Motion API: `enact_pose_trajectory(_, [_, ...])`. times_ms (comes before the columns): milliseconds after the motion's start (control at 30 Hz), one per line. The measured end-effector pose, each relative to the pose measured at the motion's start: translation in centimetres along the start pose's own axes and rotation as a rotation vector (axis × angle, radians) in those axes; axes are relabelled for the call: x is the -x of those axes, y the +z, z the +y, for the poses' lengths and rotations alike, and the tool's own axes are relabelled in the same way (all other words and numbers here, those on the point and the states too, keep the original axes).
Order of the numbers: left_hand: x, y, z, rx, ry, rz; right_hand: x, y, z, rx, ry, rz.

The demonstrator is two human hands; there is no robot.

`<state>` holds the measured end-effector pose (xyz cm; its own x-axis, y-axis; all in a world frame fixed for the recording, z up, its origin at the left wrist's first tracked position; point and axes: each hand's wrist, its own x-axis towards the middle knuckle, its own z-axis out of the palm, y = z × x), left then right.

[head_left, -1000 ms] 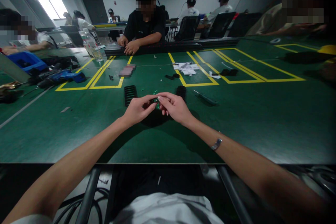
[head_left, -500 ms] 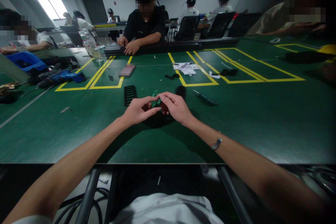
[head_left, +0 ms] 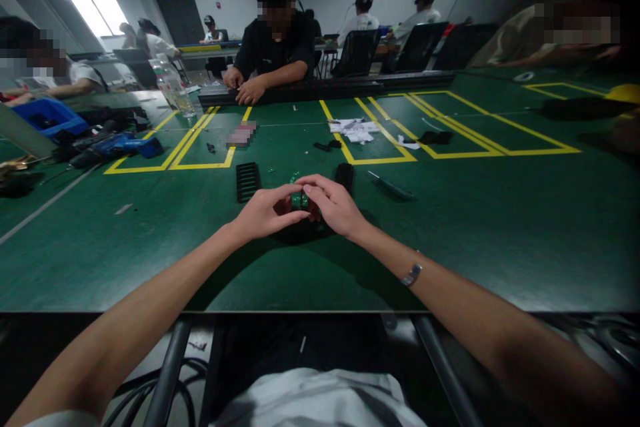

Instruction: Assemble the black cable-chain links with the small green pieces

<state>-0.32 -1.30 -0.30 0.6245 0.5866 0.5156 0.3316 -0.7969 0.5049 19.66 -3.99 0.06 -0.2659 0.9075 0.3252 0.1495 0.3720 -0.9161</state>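
Observation:
Just above the green table, my left hand [head_left: 267,212] and my right hand [head_left: 333,205] meet with bent fingers around a small shiny green piece with a dark line across it [head_left: 301,201]. Its kind cannot be made out, and the fingers hide much of it. More small green pieces [head_left: 295,177] lie on the table just beyond my fingertips. Left of them lies a black slotted tray [head_left: 248,182]. A second black slotted part [head_left: 345,177] is partly behind my right hand. To its right rests a screwdriver [head_left: 391,186].
Yellow tape [head_left: 383,161] marks boxes across the table [head_left: 475,233]. White crumpled paper [head_left: 356,129] and black scraps [head_left: 435,138] lie there. A blue power drill [head_left: 120,145], a blue bin [head_left: 50,113] and a plastic bottle [head_left: 173,88] stand left. A co-worker [head_left: 275,47] sits opposite.
The green piece has turned between my fingers, so more of its green side shows. My hands have drawn slightly closer together; the things on the table have not moved.

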Motion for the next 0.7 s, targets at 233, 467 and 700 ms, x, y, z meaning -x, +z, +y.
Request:
enact_pose_trajectory(233, [-0.1, 0.0, -0.3, 0.004, 0.007, 0.098, -0.3, -0.3, -0.1, -0.048, -0.041, -0.020])
enact_pose_trajectory(467, [-0.1, -0.5, -1.2, 0.040, -0.031, 0.132, -0.2, -0.9, 0.1, -0.082, -0.090, -0.075])
enact_pose_trajectory(700, [-0.1, -0.4, -0.5, 0.165, -0.050, 0.076, -0.1, -0.8, 0.2, -0.001, -0.125, -0.076])
